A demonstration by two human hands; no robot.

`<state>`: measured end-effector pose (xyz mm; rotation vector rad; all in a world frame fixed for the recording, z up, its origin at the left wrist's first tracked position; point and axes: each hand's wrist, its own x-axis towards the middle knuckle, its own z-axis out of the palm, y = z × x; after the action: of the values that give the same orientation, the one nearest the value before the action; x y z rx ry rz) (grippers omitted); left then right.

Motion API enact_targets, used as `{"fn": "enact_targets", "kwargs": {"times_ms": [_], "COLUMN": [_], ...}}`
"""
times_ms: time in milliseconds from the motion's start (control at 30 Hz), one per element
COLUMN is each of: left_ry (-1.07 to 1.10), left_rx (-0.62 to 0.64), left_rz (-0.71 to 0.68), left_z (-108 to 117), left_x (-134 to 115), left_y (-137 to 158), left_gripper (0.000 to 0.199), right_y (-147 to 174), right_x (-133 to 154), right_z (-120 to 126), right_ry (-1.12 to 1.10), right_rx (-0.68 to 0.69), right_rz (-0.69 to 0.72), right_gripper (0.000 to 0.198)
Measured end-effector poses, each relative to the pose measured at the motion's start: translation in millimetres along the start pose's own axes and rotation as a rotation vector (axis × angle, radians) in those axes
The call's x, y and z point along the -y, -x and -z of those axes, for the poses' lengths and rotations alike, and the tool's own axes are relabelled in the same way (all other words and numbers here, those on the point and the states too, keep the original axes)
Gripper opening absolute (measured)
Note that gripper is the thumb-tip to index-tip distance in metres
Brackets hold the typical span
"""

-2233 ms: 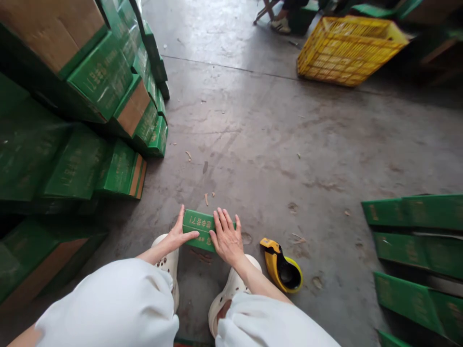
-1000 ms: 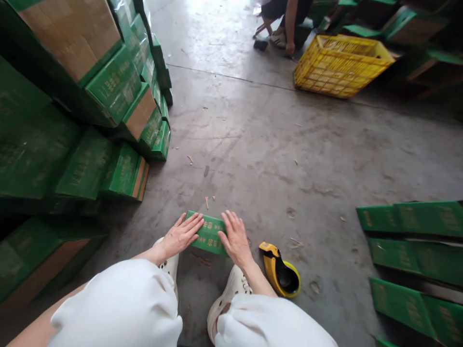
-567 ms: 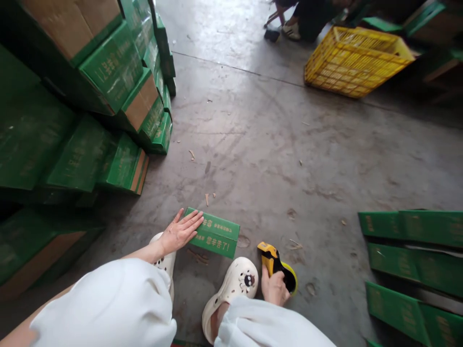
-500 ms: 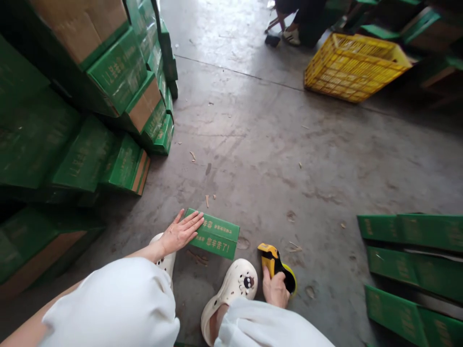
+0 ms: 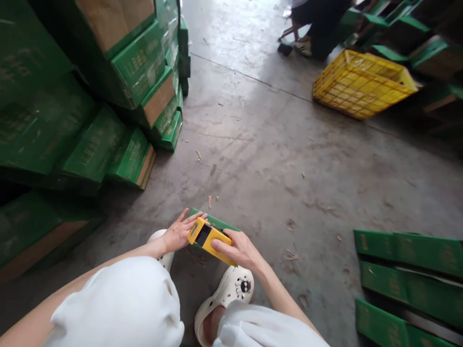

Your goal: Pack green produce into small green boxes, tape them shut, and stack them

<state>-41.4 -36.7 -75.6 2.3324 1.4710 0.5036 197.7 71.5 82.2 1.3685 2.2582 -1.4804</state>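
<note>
A small green cardboard box [image 5: 219,222] lies on the floor in front of my feet, most of its top hidden by my hands and the tool. My left hand [image 5: 176,238] rests flat on the box's left end, fingers stretched out. In my right hand [image 5: 241,248] is a yellow and black tape dispenser [image 5: 216,244], gripped with the thumb across its side. The dispenser lies across the box in this view, its front end close to my left fingertips. Whether its tape touches the cardboard I cannot tell.
Stacked green cartons [image 5: 139,62] rise on the left. Several green boxes [image 5: 394,279] lie in rows at the lower right. A yellow plastic crate [image 5: 361,86] stands at the back right, near a seated person [image 5: 306,29]. Paper scraps [image 5: 210,201] litter the concrete floor.
My right hand has brought the tape dispenser up and left from beside my right shoe to over the box. My left hand stays on the box; the view has shifted slightly.
</note>
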Motion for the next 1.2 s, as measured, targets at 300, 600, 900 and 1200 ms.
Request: {"fn": "enact_targets", "kwargs": {"times_ms": [300, 600, 900, 1200], "left_ry": [0.341, 1.725, 1.653, 1.351], "left_rx": [-0.164, -0.018, -0.088, -0.342], "left_rz": [0.184, 0.912, 1.032, 0.992], "left_z": [17.4, 63.1, 60.1, 61.9], "left_x": [-10.1, -12.2, -16.7, 6.1], "left_y": [7.6, -3.2, -10.8, -6.8], "left_gripper": [0.052, 0.051, 0.047, 0.046], "right_y": [-17.4, -25.0, -25.1, -23.1], "right_x": [-0.3, 3.6, 8.0, 14.3], "right_z": [5.2, 6.3, 8.7, 9.5], "right_ry": [0.061, 0.069, 0.158, 0.207], "right_rx": [0.152, 0.208, 0.253, 0.268], "right_rz": [-0.014, -0.009, -0.048, -0.106], "right_gripper": [0.057, 0.057, 0.051, 0.054]}}
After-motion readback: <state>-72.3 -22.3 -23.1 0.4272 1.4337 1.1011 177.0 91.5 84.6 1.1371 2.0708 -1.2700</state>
